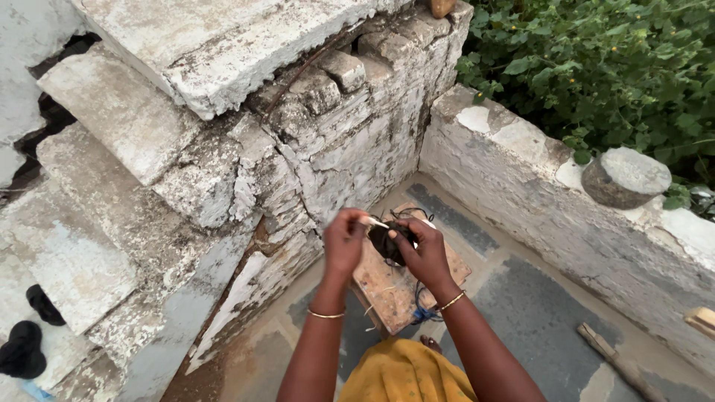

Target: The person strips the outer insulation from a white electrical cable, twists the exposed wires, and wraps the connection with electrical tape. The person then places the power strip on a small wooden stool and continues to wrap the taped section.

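Note:
My two hands meet above a small wooden stool [387,286] on the stone floor. My right hand [426,251] is closed around a small dark bundle [384,243] that looks like tangled thread or cloth. My left hand [344,240] pinches a thin pale stick or strand [371,222] that touches the top of the bundle. Thin bangles sit on both wrists. Blue thread [423,313] hangs off the stool's near edge. Yellow cloth [406,372] covers my lap below.
A crumbling whitewashed brick wall [298,141] rises on the left. On the right runs a low white wall [536,193] with a round stone [624,177] on top and green bushes behind. A wooden stick [614,359] lies on the floor. Dark sandals [26,342] lie at far left.

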